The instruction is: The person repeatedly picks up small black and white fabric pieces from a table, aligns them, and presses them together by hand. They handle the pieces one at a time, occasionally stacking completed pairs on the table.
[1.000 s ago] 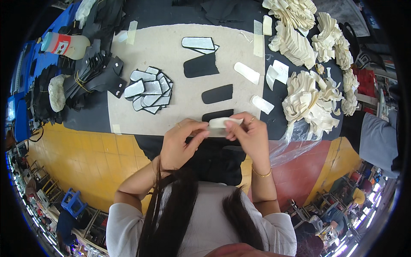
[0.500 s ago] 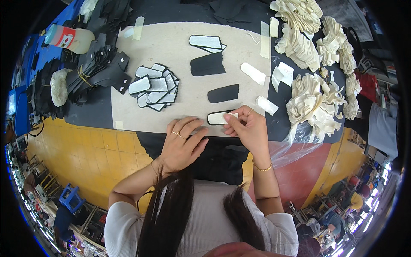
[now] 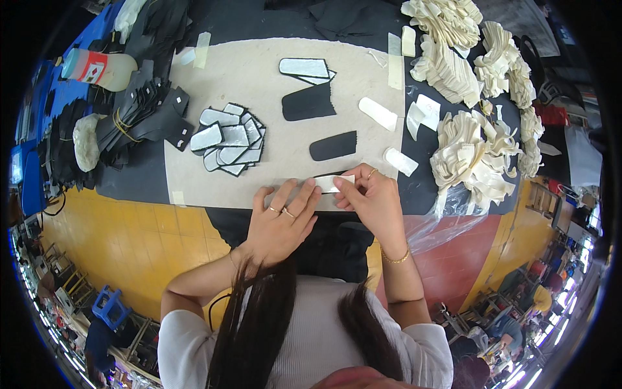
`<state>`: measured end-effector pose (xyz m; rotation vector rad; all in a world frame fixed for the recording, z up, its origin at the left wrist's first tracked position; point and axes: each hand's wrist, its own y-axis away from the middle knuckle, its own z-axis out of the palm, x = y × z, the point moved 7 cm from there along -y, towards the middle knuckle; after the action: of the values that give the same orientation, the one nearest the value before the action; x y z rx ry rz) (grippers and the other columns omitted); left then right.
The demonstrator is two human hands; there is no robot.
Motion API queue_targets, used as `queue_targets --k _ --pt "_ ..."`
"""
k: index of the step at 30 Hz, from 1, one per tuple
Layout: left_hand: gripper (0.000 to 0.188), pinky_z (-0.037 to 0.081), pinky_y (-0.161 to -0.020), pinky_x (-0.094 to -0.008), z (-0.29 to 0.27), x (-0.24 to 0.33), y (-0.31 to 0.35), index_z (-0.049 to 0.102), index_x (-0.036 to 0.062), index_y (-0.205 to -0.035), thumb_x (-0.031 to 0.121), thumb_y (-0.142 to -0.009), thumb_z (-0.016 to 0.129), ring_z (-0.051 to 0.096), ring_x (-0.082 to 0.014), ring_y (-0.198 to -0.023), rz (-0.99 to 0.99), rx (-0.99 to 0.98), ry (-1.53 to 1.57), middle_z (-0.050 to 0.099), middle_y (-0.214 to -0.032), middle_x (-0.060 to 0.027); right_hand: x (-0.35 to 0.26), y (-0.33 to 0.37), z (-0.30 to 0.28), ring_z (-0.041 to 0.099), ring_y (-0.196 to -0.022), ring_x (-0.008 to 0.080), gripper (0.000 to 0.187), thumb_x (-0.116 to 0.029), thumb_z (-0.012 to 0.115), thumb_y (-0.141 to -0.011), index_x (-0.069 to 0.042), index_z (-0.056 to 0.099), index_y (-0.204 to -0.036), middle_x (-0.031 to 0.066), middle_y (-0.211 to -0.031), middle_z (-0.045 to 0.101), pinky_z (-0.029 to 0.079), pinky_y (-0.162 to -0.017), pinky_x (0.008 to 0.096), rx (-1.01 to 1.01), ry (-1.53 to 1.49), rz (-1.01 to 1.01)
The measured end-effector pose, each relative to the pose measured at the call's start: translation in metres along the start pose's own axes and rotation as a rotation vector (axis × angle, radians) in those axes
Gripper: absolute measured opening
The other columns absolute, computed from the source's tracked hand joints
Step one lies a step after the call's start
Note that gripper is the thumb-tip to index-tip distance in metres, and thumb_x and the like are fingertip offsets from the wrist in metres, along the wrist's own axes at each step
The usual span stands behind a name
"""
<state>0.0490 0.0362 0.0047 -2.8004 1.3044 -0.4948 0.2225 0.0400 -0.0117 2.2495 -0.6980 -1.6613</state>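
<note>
My right hand [image 3: 374, 198] pinches the right end of a small white tongue-shaped piece [image 3: 329, 184] between thumb and fingers. Under it lies a black fabric piece, its dark edge showing along the top. My left hand [image 3: 284, 217], fingers spread, rests its fingertips at the white piece's left end. Just beyond lies a black piece [image 3: 334, 146], then a larger black one [image 3: 308, 104]. Two white pieces, one nearer [image 3: 400, 161] and one farther [image 3: 378, 114], lie to the right. A heap of black-edged pale pieces [image 3: 233, 139] sits to the left.
A pale sheet [image 3: 249, 65] is taped to the dark table. Cream fabric bundles [image 3: 470, 152] line the right side, beside a clear plastic bag [image 3: 447, 217]. Black bundles [image 3: 139, 110] and a bottle with a red label [image 3: 100, 68] stand left. More black-edged pieces [image 3: 303, 67] lie far off.
My left hand has moved slightly right, its fingertips now touching the left end of the white piece. My right hand keeps its pinch, and the white piece looks tilted up a little.
</note>
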Motion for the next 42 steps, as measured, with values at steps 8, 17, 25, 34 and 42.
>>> queue_targets --k 8,17,25,34,42 --pt "0.054 0.038 -0.099 -0.0499 -0.001 0.004 -0.002 0.062 0.0113 -0.133 0.026 -0.082 0.075 0.047 -0.0262 -0.128 0.041 -0.017 -0.091 0.051 -0.146 -0.0033 -0.013 0.011 -0.012 0.057 -0.046 0.0194 0.025 -0.022 0.078 -0.088 -0.002 0.063 -0.091 0.0067 -0.056 0.059 0.045 -0.05 0.0304 0.273 0.515 -0.239" --pt "0.049 0.037 -0.099 -0.0493 -0.002 0.0 -0.007 0.064 0.0107 -0.125 0.026 -0.08 0.077 0.048 -0.0244 -0.124 0.023 -0.003 0.021 0.054 -0.137 -0.0036 -0.026 0.047 0.021 0.057 -0.128 0.0267 0.065 -0.043 0.076 -0.083 -0.015 0.055 -0.138 0.0054 -0.136 0.062 0.038 -0.105 0.0549 0.189 0.946 -0.743" --pt "0.045 0.037 -0.098 -0.0471 -0.014 -0.009 -0.022 0.067 0.0098 -0.12 0.03 -0.081 0.078 0.05 -0.0252 -0.119 -0.014 -0.045 0.227 0.058 -0.126 -0.0047 0.003 0.05 -0.018 0.027 -0.151 0.0333 0.072 -0.059 0.058 -0.089 -0.018 0.052 -0.148 0.008 -0.161 0.037 0.005 -0.118 0.0607 0.282 1.093 -0.408" --pt "0.039 0.038 -0.092 -0.0413 -0.006 -0.023 -0.04 0.067 0.0082 -0.114 0.017 -0.079 0.081 0.052 -0.0299 -0.107 -0.298 0.023 0.418 0.058 -0.112 -0.0076 -0.026 0.032 -0.008 0.049 -0.11 0.0269 0.029 -0.014 0.079 -0.081 -0.015 0.072 -0.109 0.0039 -0.117 0.058 0.032 -0.091 0.0413 0.292 0.648 -0.634" --pt "0.032 0.036 -0.087 -0.0411 -0.007 -0.023 -0.044 0.064 0.0114 -0.107 0.014 -0.078 0.08 0.051 -0.0285 -0.101 -0.302 0.046 0.443 0.057 -0.107 -0.0046 -0.035 0.014 -0.01 0.048 -0.104 0.0271 0.022 -0.016 0.078 -0.081 -0.013 0.068 -0.1 0.0029 -0.111 0.053 0.031 -0.088 0.0431 0.176 0.684 -0.625"
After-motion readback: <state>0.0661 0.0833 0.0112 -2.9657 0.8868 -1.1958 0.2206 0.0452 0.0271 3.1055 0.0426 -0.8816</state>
